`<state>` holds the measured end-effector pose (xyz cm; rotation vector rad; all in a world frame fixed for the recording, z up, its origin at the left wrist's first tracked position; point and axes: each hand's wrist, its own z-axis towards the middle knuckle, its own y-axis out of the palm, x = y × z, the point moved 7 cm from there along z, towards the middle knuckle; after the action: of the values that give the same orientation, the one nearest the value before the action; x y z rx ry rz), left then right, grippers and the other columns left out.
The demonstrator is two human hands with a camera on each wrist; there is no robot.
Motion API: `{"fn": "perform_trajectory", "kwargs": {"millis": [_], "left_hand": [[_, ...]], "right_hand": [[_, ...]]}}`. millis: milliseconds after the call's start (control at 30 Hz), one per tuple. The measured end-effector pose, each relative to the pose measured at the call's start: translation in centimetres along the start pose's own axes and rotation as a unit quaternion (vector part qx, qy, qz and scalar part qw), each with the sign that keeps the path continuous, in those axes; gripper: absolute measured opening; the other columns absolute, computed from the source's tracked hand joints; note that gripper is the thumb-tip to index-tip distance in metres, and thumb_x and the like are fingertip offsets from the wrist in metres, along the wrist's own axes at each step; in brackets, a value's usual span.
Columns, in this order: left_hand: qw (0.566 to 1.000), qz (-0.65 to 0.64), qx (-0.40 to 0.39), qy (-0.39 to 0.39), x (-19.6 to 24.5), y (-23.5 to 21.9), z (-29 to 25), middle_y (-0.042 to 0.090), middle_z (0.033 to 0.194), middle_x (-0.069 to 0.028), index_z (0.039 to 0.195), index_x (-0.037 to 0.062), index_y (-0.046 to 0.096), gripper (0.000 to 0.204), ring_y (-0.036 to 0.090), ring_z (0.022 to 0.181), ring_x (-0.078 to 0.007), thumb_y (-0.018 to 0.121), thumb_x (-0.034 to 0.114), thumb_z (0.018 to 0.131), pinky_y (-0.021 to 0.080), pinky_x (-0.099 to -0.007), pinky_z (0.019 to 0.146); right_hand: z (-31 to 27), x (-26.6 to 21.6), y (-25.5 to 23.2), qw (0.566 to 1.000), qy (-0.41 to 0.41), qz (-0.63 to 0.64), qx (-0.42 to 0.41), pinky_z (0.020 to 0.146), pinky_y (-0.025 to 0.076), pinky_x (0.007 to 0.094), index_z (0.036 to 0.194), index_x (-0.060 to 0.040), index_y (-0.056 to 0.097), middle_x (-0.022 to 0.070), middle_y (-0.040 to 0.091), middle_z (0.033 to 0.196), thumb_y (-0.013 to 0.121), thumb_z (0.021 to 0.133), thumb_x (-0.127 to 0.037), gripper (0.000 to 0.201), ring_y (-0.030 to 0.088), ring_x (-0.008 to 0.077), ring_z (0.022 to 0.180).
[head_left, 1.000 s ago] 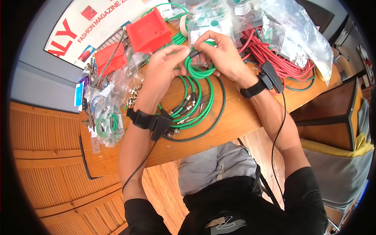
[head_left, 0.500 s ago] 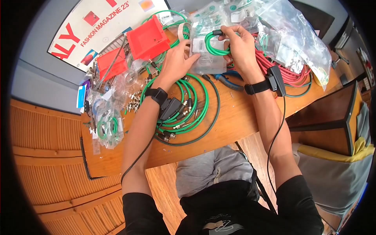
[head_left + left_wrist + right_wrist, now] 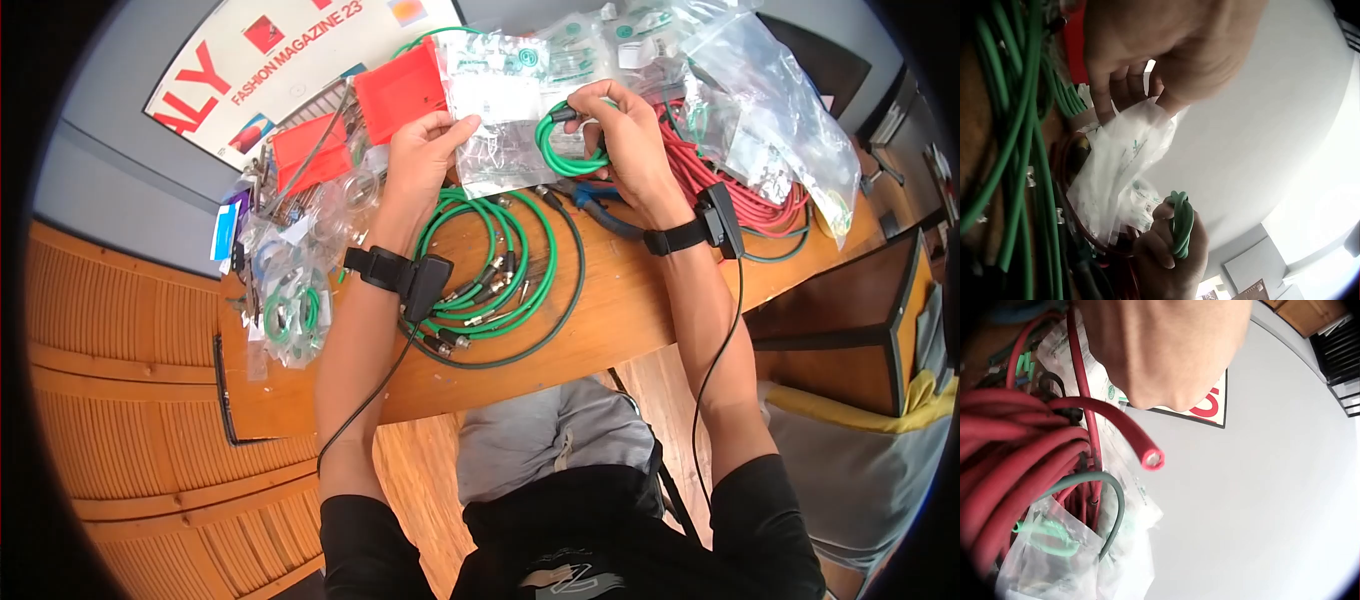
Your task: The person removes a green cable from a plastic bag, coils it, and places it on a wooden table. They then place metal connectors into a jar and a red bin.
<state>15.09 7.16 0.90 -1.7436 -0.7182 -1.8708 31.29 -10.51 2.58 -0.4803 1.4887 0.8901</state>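
Note:
My left hand pinches the left edge of a clear plastic bag with green print, raised over the back of the table. In the left wrist view the bag hangs from thumb and fingers. To its right, my right hand grips a small coil of green cable with a black end, overlapping the bag's right side in the head view. The coil stands out from the fist in the left wrist view. From the right wrist, mostly the hand's back shows, and the coil is hidden.
Larger loops of green cable with metal connectors lie on the table below the hands. Red cable and more plastic bags are heaped at the right. Red bins and bagged parts stand left; a blue-handled tool lies behind.
At first both hands were on the green coil. The left hand let go, reached to the bags at the back and lifted one; the right hand moved right, keeping the coil.

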Motion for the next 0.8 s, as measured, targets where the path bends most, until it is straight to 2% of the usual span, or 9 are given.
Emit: {"fn": "perform_trajectory", "kwargs": {"millis": [167, 233, 300, 333, 433, 567, 733, 800], "left_hand": [[0.999, -0.028, 0.012, -0.017, -1.0, -0.9, -1.4, 0.07, 0.103, -0.0048, 0.108, -0.0018, 0.069, 0.016, 0.065, 0.092, -0.0096, 0.069, 0.01, 0.097, 0.053, -0.0262, 0.083], [0.996, -0.084, -0.006, 0.006, -0.9, -0.2, -1.4, 0.07, 0.105, -0.0054, 0.111, -0.0019, 0.069, 0.018, 0.066, 0.094, -0.0096, 0.068, 0.01, 0.097, 0.052, -0.0258, 0.086], [0.996, -0.077, -0.016, 0.038, -0.7, 0.4, -1.0, 0.071, 0.108, -0.0063, 0.116, -0.0027, 0.067, 0.021, 0.065, 0.098, -0.0104, 0.066, 0.01, 0.098, 0.052, -0.0259, 0.089], [0.996, -0.073, -0.022, 0.054, -0.6, 0.7, -0.8, 0.071, 0.109, -0.0067, 0.118, -0.0031, 0.067, 0.023, 0.065, 0.1, -0.0108, 0.065, 0.01, 0.099, 0.052, -0.0259, 0.09], [0.995, -0.066, -0.046, 0.065, -0.3, 1.9, -0.2, 0.071, 0.111, -0.0076, 0.122, -0.0042, 0.065, 0.026, 0.065, 0.103, -0.0125, 0.061, 0.008, 0.1, 0.052, -0.0265, 0.091], [0.993, -0.05, -0.086, 0.064, -0.3, 3.3, -0.1, 0.067, 0.122, -0.0092, 0.133, -0.0047, 0.057, 0.033, 0.063, 0.111, -0.015, 0.058, 0.008, 0.102, 0.051, -0.0288, 0.093], [0.993, -0.059, -0.095, 0.031, -1.2, 4.0, 0.2, 0.061, 0.134, -0.0112, 0.145, -0.0022, 0.045, 0.045, 0.06, 0.119, -0.0167, 0.057, 0.009, 0.102, 0.05, -0.0323, 0.098], [0.996, -0.052, -0.053, 0.043, -1.1, 3.9, 0.2, 0.062, 0.133, -0.0113, 0.144, -0.0023, 0.046, 0.048, 0.06, 0.119, -0.0167, 0.061, 0.012, 0.1, 0.049, -0.0326, 0.097]], "right_hand": [[-0.4, 1.1, 1.5, 0.997, 0.04, -0.05, -0.038, 0.036, 0.032, 0.0206, 0.103, -0.0032, 0.062, 0.0058, 0.066, 0.081, 0.062, 0.095, -0.017, 0.016, 0.051, 0.0051, 0.051], [-0.7, 1.4, 2.0, 0.996, 0.072, 0.002, -0.058, 0.036, 0.03, 0.0211, 0.108, -0.0018, 0.062, 0.0046, 0.064, 0.078, 0.062, 0.096, -0.018, 0.02, 0.046, 0.0051, 0.047], [-0.8, 1.4, 2.1, 0.991, 0.094, 0.05, -0.076, 0.036, 0.029, 0.0214, 0.11, -0.0011, 0.061, 0.0038, 0.063, 0.075, 0.062, 0.096, -0.018, 0.022, 0.043, 0.0057, 0.044], [-0.7, 1.5, 1.9, 0.986, 0.097, 0.09, -0.106, 0.037, 0.032, 0.0229, 0.11, 0.0051, 0.062, 0.0087, 0.065, 0.075, 0.068, 0.091, -0.017, 0.03, 0.047, 0.0087, 0.047], [-0.2, 2.4, 1.6, 0.973, 0.139, 0.086, -0.164, 0.036, 0.032, 0.0228, 0.11, 0.006, 0.061, 0.0101, 0.066, 0.076, 0.066, 0.092, -0.017, 0.03, 0.045, 0.0082, 0.047], [0.1, 2.1, 0.9, 0.99, 0.101, 0.06, -0.083, 0.036, 0.032, 0.0233, 0.107, 0.0041, 0.063, 0.0101, 0.066, 0.075, 0.066, 0.092, -0.018, 0.027, 0.044, 0.0093, 0.044], [0.7, 1.9, -0.1, 0.989, 0.082, 0.098, -0.079, 0.035, 0.033, 0.0239, 0.105, 0.003, 0.064, 0.0106, 0.067, 0.076, 0.065, 0.093, -0.016, 0.022, 0.046, 0.0099, 0.046], [0.8, 2.0, -0.2, 0.992, 0.067, 0.101, -0.043, 0.035, 0.033, 0.0239, 0.106, 0.0032, 0.065, 0.0105, 0.067, 0.076, 0.065, 0.094, -0.015, 0.022, 0.046, 0.01, 0.045]]}}
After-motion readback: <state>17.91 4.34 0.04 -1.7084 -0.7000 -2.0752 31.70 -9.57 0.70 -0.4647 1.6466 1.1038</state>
